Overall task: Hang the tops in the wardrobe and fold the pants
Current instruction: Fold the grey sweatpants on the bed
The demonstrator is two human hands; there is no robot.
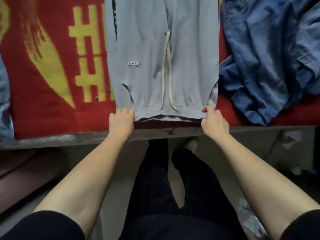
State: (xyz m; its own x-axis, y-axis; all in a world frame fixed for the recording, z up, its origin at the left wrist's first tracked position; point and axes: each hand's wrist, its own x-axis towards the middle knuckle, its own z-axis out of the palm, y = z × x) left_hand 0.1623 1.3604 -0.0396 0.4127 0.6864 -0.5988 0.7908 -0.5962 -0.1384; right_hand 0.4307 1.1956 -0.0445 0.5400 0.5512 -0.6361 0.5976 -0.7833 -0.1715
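L of grey pants (161, 49): bare red blanket (43, 75), free reach. R: blue denim heap (268, 58) crowds pants' edge (maybe touching).

Red blanket (43, 101) spread flat, bold yellow block pattern woven in, near edge reaching scuffed grey ledge (52, 138). Ledge running left to right, paint chipped. Below: pale floor (117, 187). Beige slipper (191, 144) on floor just under ledge. Far right, blurred red-and-white scrap (290, 138).
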